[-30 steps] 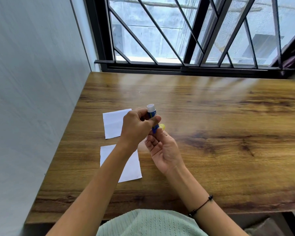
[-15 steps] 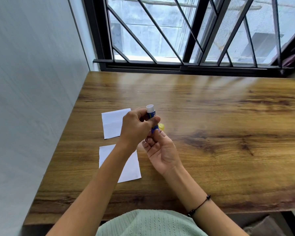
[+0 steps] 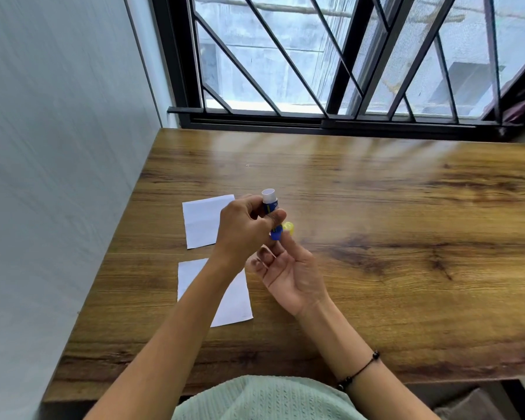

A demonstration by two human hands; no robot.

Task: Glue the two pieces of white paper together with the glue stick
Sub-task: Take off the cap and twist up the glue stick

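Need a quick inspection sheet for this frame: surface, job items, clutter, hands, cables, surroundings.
Surface: wooden table, bare apart from the job's things.
Job's things: far paper and near paper lie flat and apart; glue stick held upright above the table, white tip showing; yellow cap off.
Clutter: nothing seen.
Hands: left hand grips the glue stick's body; right hand at its blue base, with the cap at its fingertips.
Cables: nothing seen.
Surroundings: grey wall on the left; barred window behind.
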